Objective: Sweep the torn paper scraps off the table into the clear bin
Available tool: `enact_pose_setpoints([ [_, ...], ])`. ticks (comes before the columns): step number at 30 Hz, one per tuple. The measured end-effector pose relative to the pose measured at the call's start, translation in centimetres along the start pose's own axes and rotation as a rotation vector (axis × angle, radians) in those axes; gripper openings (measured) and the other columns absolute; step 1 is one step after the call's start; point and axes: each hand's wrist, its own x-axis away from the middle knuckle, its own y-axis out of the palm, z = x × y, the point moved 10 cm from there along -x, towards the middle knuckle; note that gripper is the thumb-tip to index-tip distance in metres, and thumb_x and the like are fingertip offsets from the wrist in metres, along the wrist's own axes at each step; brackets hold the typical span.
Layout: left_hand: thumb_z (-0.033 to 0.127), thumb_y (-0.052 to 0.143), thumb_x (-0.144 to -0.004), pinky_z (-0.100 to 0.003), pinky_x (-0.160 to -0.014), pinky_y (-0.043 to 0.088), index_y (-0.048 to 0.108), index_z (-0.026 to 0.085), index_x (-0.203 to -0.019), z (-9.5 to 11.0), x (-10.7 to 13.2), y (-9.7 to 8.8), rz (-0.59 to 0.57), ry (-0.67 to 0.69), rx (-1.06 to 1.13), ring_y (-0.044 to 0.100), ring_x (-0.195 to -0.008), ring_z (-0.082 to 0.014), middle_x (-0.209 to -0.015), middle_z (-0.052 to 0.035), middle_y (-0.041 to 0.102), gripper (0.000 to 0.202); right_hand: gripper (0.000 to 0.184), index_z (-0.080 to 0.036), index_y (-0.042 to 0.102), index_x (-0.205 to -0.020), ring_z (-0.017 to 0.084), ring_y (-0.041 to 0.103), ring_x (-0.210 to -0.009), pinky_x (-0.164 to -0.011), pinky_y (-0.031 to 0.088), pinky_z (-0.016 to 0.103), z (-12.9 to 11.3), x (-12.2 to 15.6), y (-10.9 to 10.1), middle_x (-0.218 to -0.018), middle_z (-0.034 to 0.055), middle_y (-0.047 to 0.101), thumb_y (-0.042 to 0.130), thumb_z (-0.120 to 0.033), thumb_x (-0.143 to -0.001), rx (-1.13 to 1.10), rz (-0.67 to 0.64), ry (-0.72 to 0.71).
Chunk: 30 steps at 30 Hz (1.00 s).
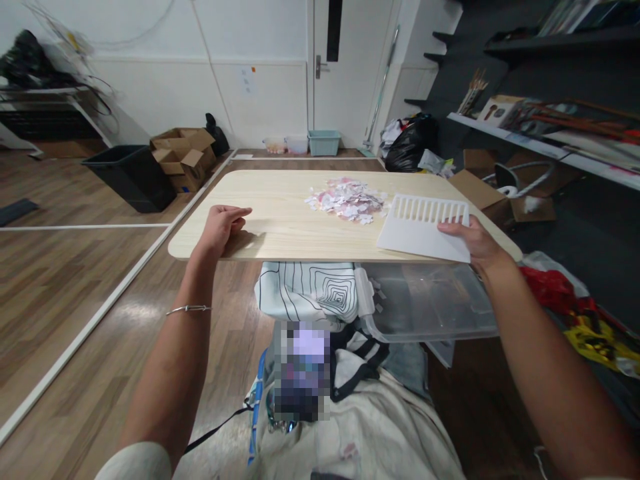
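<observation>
White flat slotted panel [421, 236] | 3 o'clock, pinched in my right hand [477, 241] | white-and-pink scrap heap [347, 201], 1 o'clock | my left hand [221, 225], 9 o'clock, half-curled, contents unclear to me

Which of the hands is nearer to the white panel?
Right: the right hand holds the panel by its right edge; the left hand is apart, at the left of the table.

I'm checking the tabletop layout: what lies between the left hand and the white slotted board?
In the head view, a heap of small pale pieces lies on the tabletop between the left hand and the white slotted board.
</observation>
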Motion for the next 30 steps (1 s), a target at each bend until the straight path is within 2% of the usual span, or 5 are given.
enact_pose_setpoints([
  [12, 0.039, 0.085, -0.072, -0.029, -0.049, 0.01, 0.027, 0.03, -0.056, 0.19, -0.08, -0.01, 0.005, 0.024, -0.012, 0.015, -0.048, -0.0058, -0.051, 0.0083, 0.023, 0.061, 0.053, -0.028, 0.084, -0.092, 0.024, 0.075, -0.074, -0.066, 0.062, 0.033, -0.12, -0.19, 0.03, -0.087, 0.002, 0.089, 0.106, -0.025, -0.044, -0.009, 0.015, -0.012],
  [16, 0.039, 0.086, -0.07, -0.027, -0.049, 0.01, 0.028, 0.03, -0.055, 0.16, -0.15, 0.08, -0.01, 0.017, -0.008, 0.015, -0.049, -0.0058, -0.051, 0.0083, 0.023, 0.061, 0.053, -0.029, 0.083, -0.094, 0.025, 0.075, -0.071, -0.066, 0.064, 0.035, 0.02, -0.27, 0.07, -0.087, 0.0024, 0.09, 0.107, -0.03, -0.048, -0.01, 0.014, -0.013],
  [20, 0.04, 0.087, -0.07, -0.026, -0.048, 0.011, 0.027, 0.029, -0.055, -0.11, -0.17, 0.01, -0.01, -0.004, -0.004, 0.015, -0.049, -0.0054, -0.052, 0.0086, 0.023, 0.062, 0.052, -0.028, 0.081, -0.097, 0.024, 0.076, -0.071, -0.067, 0.063, 0.033, 0.36, -0.42, -0.14, -0.086, 0.0025, 0.088, 0.106, -0.027, -0.05, -0.027, 0.025, 0.008],
  [25, 0.043, 0.086, -0.071, -0.025, -0.048, 0.01, 0.027, 0.029, -0.055, -0.12, -0.18, 0.03, -0.015, 0.017, 0.0, 0.015, -0.049, -0.0048, -0.053, 0.009, 0.022, 0.063, 0.057, -0.03, 0.079, -0.099, 0.03, 0.079, -0.079, -0.07, 0.065, 0.038, 0.07, -0.31, 0.04, -0.089, 0.0039, 0.089, 0.105, -0.025, -0.048, -0.005, 0.006, -0.003],
  [30, 0.042, 0.086, -0.071, -0.024, -0.048, 0.011, 0.027, 0.029, -0.056, -0.16, -0.24, -0.04, -0.005, 0.02, -0.01, 0.015, -0.05, -0.0051, -0.052, 0.0088, 0.023, 0.062, 0.048, -0.026, 0.082, -0.095, 0.027, 0.078, -0.077, -0.07, 0.062, 0.035, 0.32, -0.34, -0.18, -0.091, 0.0072, 0.091, 0.102, -0.023, -0.051, -0.023, 0.028, 0.026],
])
